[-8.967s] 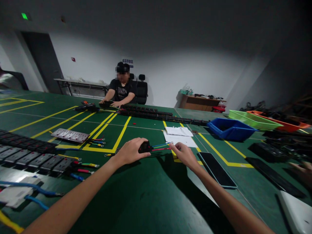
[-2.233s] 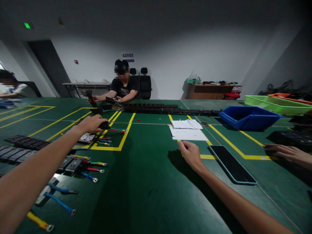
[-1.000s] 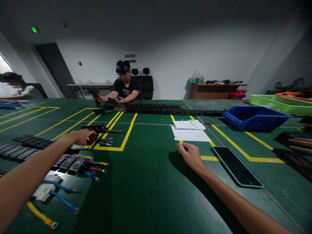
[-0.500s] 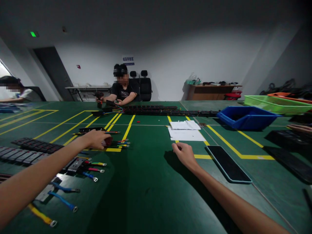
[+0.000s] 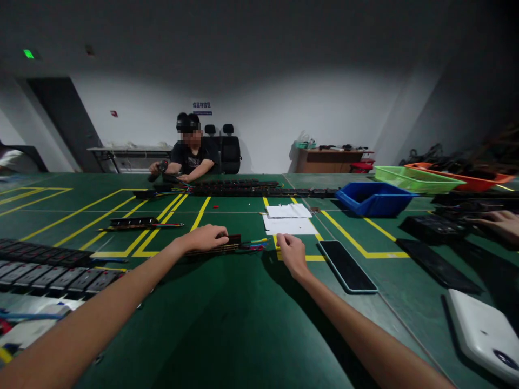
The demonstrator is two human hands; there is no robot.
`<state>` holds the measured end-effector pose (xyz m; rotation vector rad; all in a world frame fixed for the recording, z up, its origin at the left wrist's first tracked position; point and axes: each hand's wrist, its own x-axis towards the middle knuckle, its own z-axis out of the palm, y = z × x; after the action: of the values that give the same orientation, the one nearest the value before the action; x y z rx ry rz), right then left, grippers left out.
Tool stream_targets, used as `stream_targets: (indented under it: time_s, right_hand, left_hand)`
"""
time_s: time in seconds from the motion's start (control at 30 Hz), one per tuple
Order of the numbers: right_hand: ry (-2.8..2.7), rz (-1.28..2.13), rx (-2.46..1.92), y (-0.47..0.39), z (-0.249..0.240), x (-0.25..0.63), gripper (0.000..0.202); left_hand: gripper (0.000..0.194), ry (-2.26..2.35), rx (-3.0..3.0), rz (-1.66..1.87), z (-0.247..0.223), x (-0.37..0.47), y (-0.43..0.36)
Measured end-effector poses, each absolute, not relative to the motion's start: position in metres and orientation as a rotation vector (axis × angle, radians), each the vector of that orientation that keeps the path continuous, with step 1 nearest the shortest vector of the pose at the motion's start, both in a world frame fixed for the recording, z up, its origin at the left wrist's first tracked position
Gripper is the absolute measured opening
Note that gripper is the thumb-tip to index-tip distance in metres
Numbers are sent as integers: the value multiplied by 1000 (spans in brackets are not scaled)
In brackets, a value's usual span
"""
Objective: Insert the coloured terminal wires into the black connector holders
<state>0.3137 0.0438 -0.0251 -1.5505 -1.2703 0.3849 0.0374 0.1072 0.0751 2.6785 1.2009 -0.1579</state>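
The left hand (image 5: 205, 237) is closed over a slim, dark strip-shaped housing with a reddish-brown edge (image 5: 233, 244), its fingers covering the upper middle part, so the housing's face cannot be read. The housing lies low over the green tabletop with yellow lines (image 5: 243, 329), in front of the person; whether its underside touches the surface cannot be told. Thin blue, green, yellow and red wires (image 5: 254, 245) run from its right end, their tips blurred.

Just beyond those tips is the right hand (image 5: 291, 251), loosely curled, thumb near forefinger; whether it pinches anything is hidden. Beside it lies a dark-screened phone with a pale blue rim (image 5: 347, 267), and above it white paper sheets (image 5: 290, 225) with writing too small to make out.

At left, a row of grey socket modules (image 5: 60, 276) is cut off by the picture's edge, as is a white block (image 5: 34, 327) with a blue cable, partly behind the left forearm. The right edge crops a white rounded device (image 5: 482, 329) and a co-worker's hand (image 5: 500, 222), blurred among dark parts. The contents of the blue plastic bin (image 5: 373, 202) are lost in shadow.
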Motion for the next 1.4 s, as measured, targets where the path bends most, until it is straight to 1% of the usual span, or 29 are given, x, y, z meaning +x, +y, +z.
stream_targets:
  time_s: [0.17, 0.3, 0.37, 0.43, 0.5, 0.6, 0.63, 0.7, 0.77, 0.9, 1.13, 1.27, 1.4]
  right_hand:
    - [-1307, 385, -1522, 44, -26, 313, 43]
    - [-1332, 363, -1532, 46, -28, 313, 44]
    - [-1358, 329, -1542, 46, -29, 313, 45]
    - [-1403, 286, -1562, 46, -29, 313, 45]
    - [-1477, 217, -1598, 44, -28, 311, 40]
    - [-1656, 62, -1649, 39, -26, 306, 18]
    - [-1715, 7, -1664, 37, -25, 304, 15]
    - [-1824, -105, -1675, 36, -24, 302, 23]
    - [-1906, -188, -1667, 37, -22, 302, 26]
    - [-2058, -256, -1575, 45, -21, 311, 18]
    - [-2047, -263, -1505, 49, -23, 320, 16]
    - [-2169, -234, -1487, 48, -24, 321, 21]
    - [-2179, -161, -1462, 47, -23, 321, 22]
  left_hand:
    - [45, 1525, 2703, 26, 56, 36, 113]
    - [46, 1721, 2734, 224, 36, 43, 101]
    - [50, 1783, 2729, 305, 26, 47, 94]
    - [49, 1806, 2731, 374, 17, 50, 89]
    - [46, 1801, 2750, 494, 10, 51, 86]
    - [42, 1756, 2720, 618, 4, 49, 84]
    - [42, 1732, 2700, 640, 4, 48, 84]
    - [42, 1689, 2691, 662, 4, 46, 83]
    - [43, 1718, 2691, 673, 4, 45, 82]
    - [45, 1679, 2741, 732, 3, 45, 83]
    - [51, 1608, 2733, 615, 2, 44, 87]
    - [56, 1630, 2751, 582, 3, 45, 87]
    - [55, 1627, 2748, 571, 2, 45, 87]
